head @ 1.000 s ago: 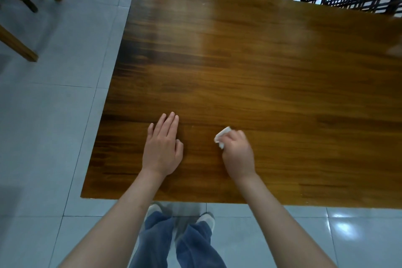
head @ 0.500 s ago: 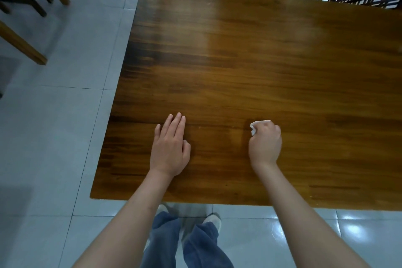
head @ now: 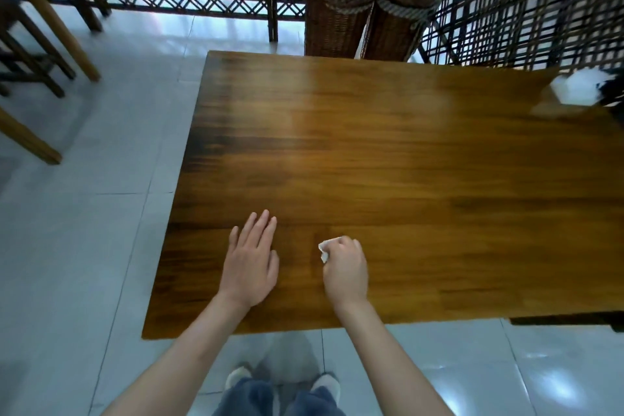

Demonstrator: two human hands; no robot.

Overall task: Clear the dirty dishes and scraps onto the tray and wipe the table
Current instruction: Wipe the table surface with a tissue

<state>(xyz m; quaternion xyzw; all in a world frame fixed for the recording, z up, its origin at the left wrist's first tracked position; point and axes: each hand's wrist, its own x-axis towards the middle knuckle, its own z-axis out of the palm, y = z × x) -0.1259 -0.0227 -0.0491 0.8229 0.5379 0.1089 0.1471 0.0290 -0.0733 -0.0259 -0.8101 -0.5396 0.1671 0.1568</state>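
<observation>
— Wiping was the step, judging by it: right hand (head: 346,268) curled round a white tissue (head: 325,249) near the table's (head: 439,162) front edge, left hand (head: 250,268) flat beside.

— Orientation?

— Crumpled; no long axis readable, its tip peeking leftward. Next stroke needed fresh, unwiped wood.

- small white crumpled tissue (head: 324,248): mostly hiding inside right hand (head: 346,268), only one corner showing
- brown wooden table (head: 405,162): right end running off frame
- white blurred object (head: 580,86) at far right corner: smearing, unidentifiable
</observation>
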